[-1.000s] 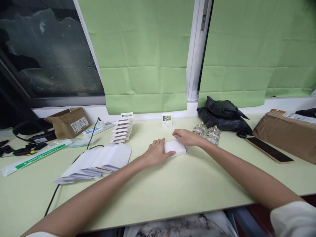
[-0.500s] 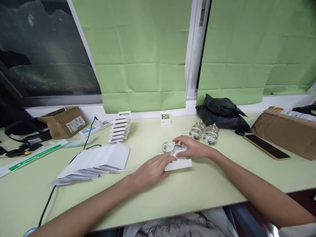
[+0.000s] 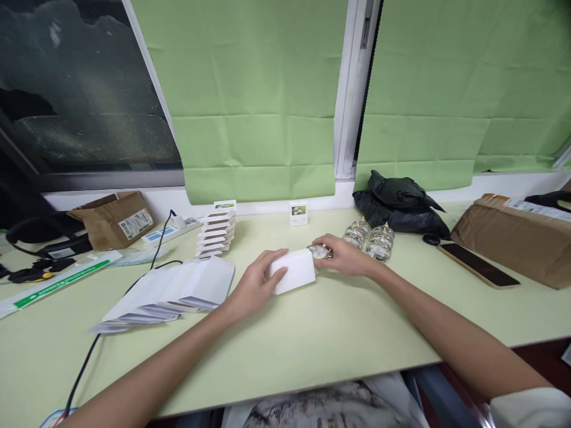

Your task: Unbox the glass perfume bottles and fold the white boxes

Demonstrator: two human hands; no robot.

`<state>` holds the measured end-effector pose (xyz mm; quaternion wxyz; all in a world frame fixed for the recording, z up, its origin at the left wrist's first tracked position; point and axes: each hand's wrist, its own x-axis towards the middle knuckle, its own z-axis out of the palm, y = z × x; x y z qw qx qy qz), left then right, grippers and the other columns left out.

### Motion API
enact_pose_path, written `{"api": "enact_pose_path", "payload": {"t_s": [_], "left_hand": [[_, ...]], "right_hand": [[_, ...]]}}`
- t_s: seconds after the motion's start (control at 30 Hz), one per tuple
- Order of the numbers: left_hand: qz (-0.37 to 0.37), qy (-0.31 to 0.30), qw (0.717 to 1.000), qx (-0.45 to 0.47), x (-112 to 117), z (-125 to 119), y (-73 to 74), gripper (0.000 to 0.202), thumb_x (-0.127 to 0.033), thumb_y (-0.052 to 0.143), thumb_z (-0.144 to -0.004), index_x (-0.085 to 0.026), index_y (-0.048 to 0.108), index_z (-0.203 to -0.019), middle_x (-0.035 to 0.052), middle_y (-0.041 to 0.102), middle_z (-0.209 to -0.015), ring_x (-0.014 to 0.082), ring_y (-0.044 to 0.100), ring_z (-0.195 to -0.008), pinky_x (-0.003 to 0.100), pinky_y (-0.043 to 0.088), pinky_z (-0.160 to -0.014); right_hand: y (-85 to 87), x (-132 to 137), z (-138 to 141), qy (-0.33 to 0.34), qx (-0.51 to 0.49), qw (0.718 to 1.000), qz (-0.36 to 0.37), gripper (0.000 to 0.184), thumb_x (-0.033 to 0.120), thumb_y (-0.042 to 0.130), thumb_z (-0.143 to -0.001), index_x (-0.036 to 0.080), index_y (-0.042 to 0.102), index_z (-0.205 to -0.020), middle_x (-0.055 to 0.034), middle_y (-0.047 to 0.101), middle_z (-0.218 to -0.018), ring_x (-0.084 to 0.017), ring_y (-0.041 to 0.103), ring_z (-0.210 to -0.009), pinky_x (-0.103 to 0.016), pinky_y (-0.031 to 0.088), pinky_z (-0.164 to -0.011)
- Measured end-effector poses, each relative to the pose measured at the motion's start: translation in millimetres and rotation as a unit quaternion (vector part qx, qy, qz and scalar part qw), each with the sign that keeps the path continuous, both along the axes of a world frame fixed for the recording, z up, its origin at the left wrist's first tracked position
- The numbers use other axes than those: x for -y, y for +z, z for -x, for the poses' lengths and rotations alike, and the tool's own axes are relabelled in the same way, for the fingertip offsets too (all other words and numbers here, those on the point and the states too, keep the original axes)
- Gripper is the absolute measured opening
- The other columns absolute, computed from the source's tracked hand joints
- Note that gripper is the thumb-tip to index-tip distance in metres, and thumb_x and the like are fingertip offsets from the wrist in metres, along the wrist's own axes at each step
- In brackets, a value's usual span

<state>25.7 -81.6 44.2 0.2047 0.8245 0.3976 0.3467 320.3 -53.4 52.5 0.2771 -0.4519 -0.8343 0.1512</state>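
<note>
- Left hand [image 3: 252, 287]: fingers clamped over the top of the white box [image 3: 292, 271], thumb on the near face.
- White box: mid-table [image 3: 312, 345], tilted. Can't tell whether its base touches the surface.
- Right hand [image 3: 347, 257]: fingertips pinched on a glass jar [image 3: 319, 251].
- Glass jar: at 2 o'clock of the white box, right against its far-right end and partly hidden behind it.
- Two spare jars [image 3: 369, 236]: at 2 o'clock of the right hand, side by side, just beside the knuckles.
- Flat carton stack [image 3: 178, 288]: fanned out at 9 o'clock of the left hand, near it.
- Folded box pile [image 3: 217, 233]: at 11 o'clock of the white box, well apart.
- Small printed box [image 3: 298, 213]: at 12 o'clock, by the sill.
- Black bag [image 3: 401, 205], phone [image 3: 478, 265] and brown parcel [image 3: 513, 238]: 1–3 o'clock, far right.
</note>
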Motion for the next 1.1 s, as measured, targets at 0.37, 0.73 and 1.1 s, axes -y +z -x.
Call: {"api": "enact_pose_path", "payload": {"t_s": [0.37,0.73,1.1], "left_hand": [[-0.140,0.027,0.967,-0.211,-7,6,-7.1,0.058,-0.053,0.054,-0.101,-0.029,0.046,-0.153,0.0092,0.053,-0.153,0.0327,0.043,-0.142,0.051,0.033,-0.116],[0.054,0.081,0.995,0.016,-9,2,12.3,0.055,-0.062,0.037,-0.104,-0.019,0.071,-0.112,0.0065,0.073,-0.090,0.0252,0.065,-0.081,0.033,0.045,-0.072],[0.255,-0.025,0.927,0.273,3,-7,7.1,0.053,-0.059,0.061,-0.095,-0.018,0.066,-0.128,0.0084,0.073,-0.107,0.0202,0.063,-0.085,0.025,0.047,-0.068]], "right_hand": [[37.8,24,-36,-0.020,0.155,0.987,0.041,0.051,0.051,0.077,-0.079,0.024,0.062,-0.120,-0.0066,0.068,-0.113,-0.026,0.063,-0.095,-0.032,0.043,-0.077],[36.9,20,-37,-0.008,0.211,0.976,0.053,0.044,0.038,0.074,-0.080,0.023,0.067,-0.120,-0.0098,0.060,-0.125,-0.030,0.065,-0.105,-0.034,0.048,-0.084],[52.7,46,-4,-0.085,0.076,0.987,-0.116,0.034,0.049,0.052,-0.101,0.022,0.065,-0.119,-0.0110,0.068,-0.109,-0.027,0.063,-0.095,-0.039,0.046,-0.084]]}}
